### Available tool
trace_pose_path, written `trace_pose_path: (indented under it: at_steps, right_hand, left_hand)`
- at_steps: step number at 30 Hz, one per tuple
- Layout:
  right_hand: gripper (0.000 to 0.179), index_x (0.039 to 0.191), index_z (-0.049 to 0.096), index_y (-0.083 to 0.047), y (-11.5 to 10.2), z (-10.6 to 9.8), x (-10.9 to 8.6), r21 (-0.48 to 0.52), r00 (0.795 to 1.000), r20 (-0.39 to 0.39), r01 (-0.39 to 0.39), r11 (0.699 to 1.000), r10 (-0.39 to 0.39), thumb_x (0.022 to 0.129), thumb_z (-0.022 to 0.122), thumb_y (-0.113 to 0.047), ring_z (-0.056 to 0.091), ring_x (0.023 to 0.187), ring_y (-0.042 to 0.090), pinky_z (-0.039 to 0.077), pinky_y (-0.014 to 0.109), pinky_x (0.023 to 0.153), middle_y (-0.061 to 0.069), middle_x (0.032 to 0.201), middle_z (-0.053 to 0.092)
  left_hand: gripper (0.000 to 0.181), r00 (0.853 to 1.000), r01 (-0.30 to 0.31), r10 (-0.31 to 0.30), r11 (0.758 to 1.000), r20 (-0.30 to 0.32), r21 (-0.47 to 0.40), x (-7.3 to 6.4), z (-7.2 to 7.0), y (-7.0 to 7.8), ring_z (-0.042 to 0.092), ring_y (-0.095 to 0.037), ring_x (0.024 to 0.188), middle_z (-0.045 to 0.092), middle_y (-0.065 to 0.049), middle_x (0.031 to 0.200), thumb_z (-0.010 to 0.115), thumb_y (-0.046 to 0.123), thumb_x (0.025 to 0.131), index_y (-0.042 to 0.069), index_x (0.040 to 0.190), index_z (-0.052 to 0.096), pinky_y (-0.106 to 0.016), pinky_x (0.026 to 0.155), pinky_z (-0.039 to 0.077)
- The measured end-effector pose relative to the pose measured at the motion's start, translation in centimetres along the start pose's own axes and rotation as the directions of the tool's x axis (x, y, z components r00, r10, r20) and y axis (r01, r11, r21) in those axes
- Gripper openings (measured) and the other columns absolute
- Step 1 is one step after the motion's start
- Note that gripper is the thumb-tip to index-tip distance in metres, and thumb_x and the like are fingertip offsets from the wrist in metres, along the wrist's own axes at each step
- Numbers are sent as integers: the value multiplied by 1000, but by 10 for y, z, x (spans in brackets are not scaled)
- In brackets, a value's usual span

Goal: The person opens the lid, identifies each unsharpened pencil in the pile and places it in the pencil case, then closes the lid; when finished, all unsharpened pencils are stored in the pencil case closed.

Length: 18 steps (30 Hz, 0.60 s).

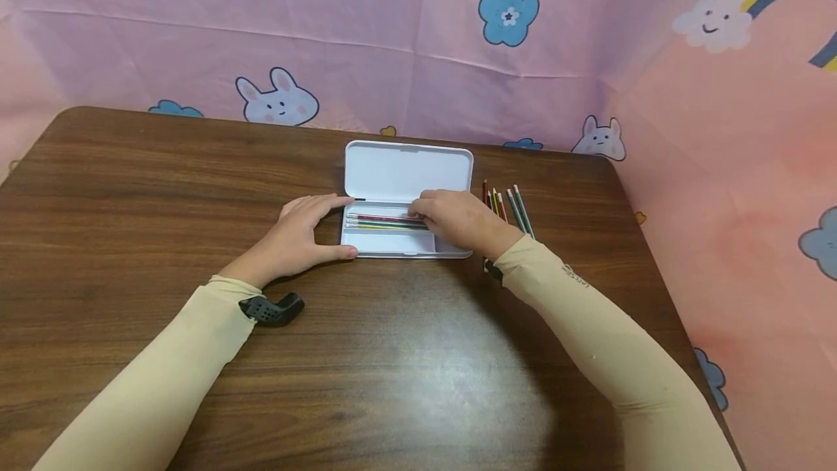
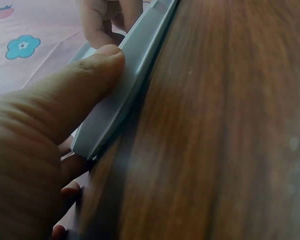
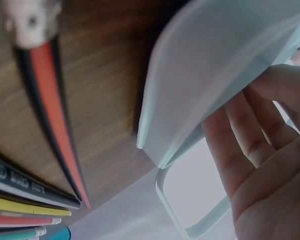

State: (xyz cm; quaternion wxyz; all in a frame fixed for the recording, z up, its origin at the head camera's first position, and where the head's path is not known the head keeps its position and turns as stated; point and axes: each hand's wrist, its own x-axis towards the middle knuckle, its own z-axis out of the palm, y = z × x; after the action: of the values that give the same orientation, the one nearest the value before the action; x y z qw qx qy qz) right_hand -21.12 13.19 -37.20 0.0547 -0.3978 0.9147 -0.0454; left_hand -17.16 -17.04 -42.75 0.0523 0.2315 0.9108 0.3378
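Note:
A white pencil case (image 1: 389, 243) lies on the table with its lid (image 1: 405, 169) raised toward the back. Inside, several striped pencils (image 1: 379, 222) lie side by side in the long compartment. My left hand (image 1: 294, 238) grips the case's left end, thumb at the front corner and index finger by the hinge; in the left wrist view the thumb (image 2: 85, 80) presses the case's side. My right hand (image 1: 458, 220) reaches into the case from the right, fingers bent down over the pencils' right ends. Its fingertips are hidden, so I cannot tell whether they pinch a pencil.
More pencils (image 1: 519, 209) lie loose on the wooden table (image 1: 366, 355) just right of the case, partly beneath my right forearm. In the right wrist view a red-and-black pencil (image 3: 52, 110) is close by. A printed cloth (image 1: 366, 35) hangs behind the table.

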Motion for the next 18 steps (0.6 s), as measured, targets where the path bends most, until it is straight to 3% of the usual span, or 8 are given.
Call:
trace_pose_path:
  at_steps: [5, 10, 14, 16, 18]
  right_hand:
    - [27, 122, 74, -13, 2, -6, -7, 20, 1000, -13, 22, 1000, -22, 101, 59, -5, 66, 91, 15, 57, 36, 78, 2, 109, 69]
    - [22, 118, 74, -11, 23, -19, -35, 59, 993, -114, 19, 998, -12, 98, 66, -7, 66, 86, 14, 57, 35, 74, 2, 107, 69]
    - [19, 116, 73, -6, 51, -31, -68, 135, 977, -168, -106, 985, 128, 97, 69, -8, 67, 93, 21, 57, 39, 81, 6, 108, 69]
    - [24, 120, 69, -2, 65, -36, -86, 225, 962, -137, -202, 953, 236, 97, 69, -8, 67, 100, 27, 56, 44, 87, 12, 112, 68]
    - [31, 126, 65, 1, 79, -38, -104, 318, 939, -76, -296, 901, 335, 97, 69, -8, 66, 106, 32, 54, 50, 92, 17, 120, 67]
  left_hand:
    - [87, 1000, 5, -5, 1000, 2, -4, 0, 0, 1, 32, -39, 150, 43, -13, 160, 81, 54, 86, 19, 157, 44, -62, 120, 12]
    - [88, 1000, 8, -8, 1000, 3, -4, 1, 2, 2, 32, -39, 150, 43, -13, 161, 81, 55, 86, 19, 157, 44, -62, 121, 12]
    - [89, 1000, 9, -9, 1000, -1, -1, 0, 1, 3, 32, -39, 150, 43, -13, 161, 81, 55, 85, 19, 157, 44, -62, 120, 13]
    - [89, 1000, 8, -8, 1000, -2, 1, 0, 1, 2, 32, -39, 150, 42, -14, 161, 81, 55, 85, 18, 157, 44, -62, 120, 13]
    - [89, 1000, 7, -7, 1000, -5, 3, 0, 1, 1, 32, -39, 150, 42, -14, 161, 81, 55, 85, 18, 157, 44, -62, 120, 13]
